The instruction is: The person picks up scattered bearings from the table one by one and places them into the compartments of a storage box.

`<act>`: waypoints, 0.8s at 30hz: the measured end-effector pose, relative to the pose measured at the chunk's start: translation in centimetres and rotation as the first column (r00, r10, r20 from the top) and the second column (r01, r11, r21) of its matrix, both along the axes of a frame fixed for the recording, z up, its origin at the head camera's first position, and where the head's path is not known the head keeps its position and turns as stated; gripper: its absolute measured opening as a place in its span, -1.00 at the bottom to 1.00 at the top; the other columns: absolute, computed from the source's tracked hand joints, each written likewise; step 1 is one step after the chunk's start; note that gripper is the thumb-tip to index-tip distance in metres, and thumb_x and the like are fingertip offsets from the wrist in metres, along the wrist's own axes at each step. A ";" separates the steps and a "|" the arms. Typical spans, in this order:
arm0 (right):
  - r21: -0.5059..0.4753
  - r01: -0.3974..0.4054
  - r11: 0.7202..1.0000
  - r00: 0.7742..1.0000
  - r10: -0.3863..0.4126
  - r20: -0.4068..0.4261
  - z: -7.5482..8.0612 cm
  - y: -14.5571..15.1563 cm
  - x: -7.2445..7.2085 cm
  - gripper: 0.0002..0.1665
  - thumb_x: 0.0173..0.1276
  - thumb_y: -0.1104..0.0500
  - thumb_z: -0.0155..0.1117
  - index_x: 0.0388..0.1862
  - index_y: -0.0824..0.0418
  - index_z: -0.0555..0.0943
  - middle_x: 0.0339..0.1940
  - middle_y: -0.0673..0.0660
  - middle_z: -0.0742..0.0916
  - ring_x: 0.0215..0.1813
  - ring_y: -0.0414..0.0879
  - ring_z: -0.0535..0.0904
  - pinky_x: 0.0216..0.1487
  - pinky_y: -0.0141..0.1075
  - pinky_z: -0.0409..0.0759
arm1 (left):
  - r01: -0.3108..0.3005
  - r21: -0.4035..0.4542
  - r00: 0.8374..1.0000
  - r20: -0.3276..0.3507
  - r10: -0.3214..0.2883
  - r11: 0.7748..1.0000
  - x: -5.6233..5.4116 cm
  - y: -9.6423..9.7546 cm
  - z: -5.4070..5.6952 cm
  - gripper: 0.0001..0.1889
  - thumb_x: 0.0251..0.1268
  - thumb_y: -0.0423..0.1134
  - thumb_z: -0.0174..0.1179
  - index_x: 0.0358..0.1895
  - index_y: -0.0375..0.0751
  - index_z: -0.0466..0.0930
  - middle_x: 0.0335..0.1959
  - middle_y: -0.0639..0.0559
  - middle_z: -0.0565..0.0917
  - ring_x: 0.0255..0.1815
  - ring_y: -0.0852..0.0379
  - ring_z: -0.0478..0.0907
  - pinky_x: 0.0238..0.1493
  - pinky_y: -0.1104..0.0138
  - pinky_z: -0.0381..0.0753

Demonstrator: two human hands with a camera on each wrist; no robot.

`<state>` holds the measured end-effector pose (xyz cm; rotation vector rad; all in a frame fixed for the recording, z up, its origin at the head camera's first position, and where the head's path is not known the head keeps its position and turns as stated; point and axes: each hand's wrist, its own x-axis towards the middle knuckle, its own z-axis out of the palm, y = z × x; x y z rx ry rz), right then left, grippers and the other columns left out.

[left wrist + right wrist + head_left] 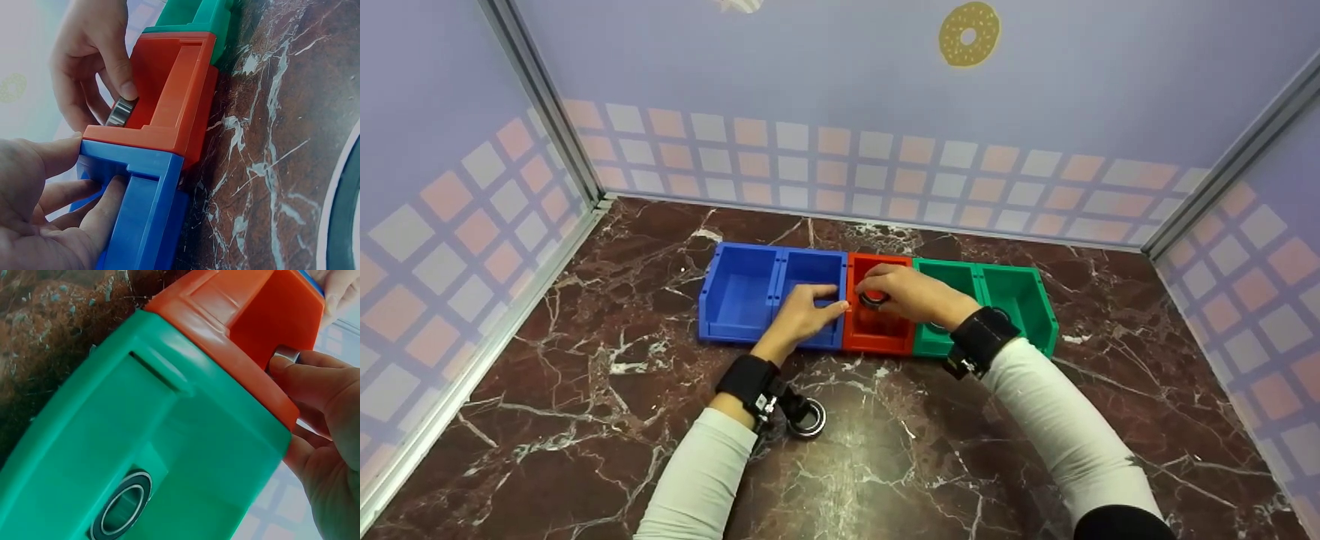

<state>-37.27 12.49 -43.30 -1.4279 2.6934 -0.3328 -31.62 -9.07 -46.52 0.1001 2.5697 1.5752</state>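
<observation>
My right hand (911, 291) pinches a metal ball bearing (121, 112) between thumb and fingers, inside the red bin (180, 84). The bearing's shiny outer edge shows in both wrist views. My left hand (802, 315) is at the blue bin (149, 197) beside it. Its thumb rests on the rim where blue meets red, and its fingers reach down inside the blue bin, holding no loose part. Another bearing (104, 517) with a dark seal lies in the green bin (219, 439) adjoining the red one. A further bearing (817, 429) lies on the table near my left wrist.
The bins stand in a row, with a second blue bin (739, 292) at the left end and a second green bin (1016, 289) at the right. Beneath is a dark red marbled tabletop (585, 420). A patterned panel (885, 97) rises behind, with side panels left and right.
</observation>
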 end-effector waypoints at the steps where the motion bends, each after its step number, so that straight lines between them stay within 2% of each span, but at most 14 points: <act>1: 0.002 -0.001 1.000 1.000 0.001 0.000 -0.1 -0.1 0.0 -0.54 0.30 0.33 0.35 0.19 0.13 0.63 0.17 0.19 0.66 0.22 0.06 0.58 0.22 -0.13 0.63 | -0.001 -0.005 1.000 -0.006 0.001 1.000 0.0 0.0 0.0 -0.44 0.33 -0.15 0.28 0.33 -0.35 0.46 0.39 -0.23 0.46 0.46 -0.10 0.35 0.49 0.10 0.33; 5: 0.009 -0.003 1.000 1.000 0.003 -0.015 -0.4 -0.2 0.0 -0.54 0.30 0.32 0.37 0.18 0.11 0.63 0.14 0.17 0.67 0.19 0.04 0.60 0.20 -0.14 0.64 | 0.005 -0.005 1.000 -0.009 -0.005 1.000 0.1 0.0 0.1 -0.45 0.35 -0.16 0.27 0.33 -0.35 0.46 0.37 -0.23 0.48 0.23 -0.09 0.59 0.34 0.12 0.51; 8: 0.015 -0.001 1.000 1.000 0.002 -0.026 -0.5 -0.3 0.1 -0.53 0.28 0.31 0.38 0.18 0.11 0.63 0.13 0.17 0.67 0.18 0.03 0.61 0.20 -0.14 0.64 | 0.004 0.003 1.000 -0.002 -0.004 1.000 0.1 0.1 0.2 -0.46 0.35 -0.18 0.26 0.33 -0.35 0.47 0.36 -0.24 0.49 0.05 -0.08 0.69 0.22 0.15 0.60; 9: 0.019 0.001 1.000 1.000 0.000 -0.026 -0.6 -0.3 0.1 -0.52 0.28 0.31 0.39 0.19 0.11 0.63 0.13 0.17 0.67 0.18 0.04 0.61 0.20 -0.14 0.64 | 0.001 0.002 1.000 -0.005 -0.001 1.000 0.1 0.1 0.1 -0.46 0.35 -0.18 0.26 0.32 -0.35 0.47 0.36 -0.24 0.50 0.05 -0.06 0.69 0.21 0.16 0.61; 18: 0.042 0.004 0.999 1.000 -0.003 -0.030 -0.8 -0.8 0.0 -0.53 0.23 0.33 0.42 0.14 0.13 0.65 0.11 0.19 0.69 0.15 0.07 0.64 0.17 -0.12 0.66 | 0.002 0.001 1.000 -0.019 -0.002 1.000 0.1 0.1 0.2 -0.46 0.34 -0.19 0.27 0.32 -0.37 0.47 0.35 -0.24 0.51 0.04 -0.06 0.69 0.20 0.17 0.61; 24: 0.054 -0.001 0.999 0.999 0.003 -0.034 -1.3 -1.0 -0.1 -0.57 0.19 0.35 0.43 0.06 0.11 0.66 0.06 0.18 0.70 0.11 0.07 0.66 0.13 -0.11 0.67 | -0.003 0.007 1.000 -0.022 0.004 1.000 0.0 0.1 0.1 -0.46 0.33 -0.19 0.28 0.31 -0.37 0.47 0.36 -0.25 0.49 0.34 -0.11 0.48 0.40 0.11 0.45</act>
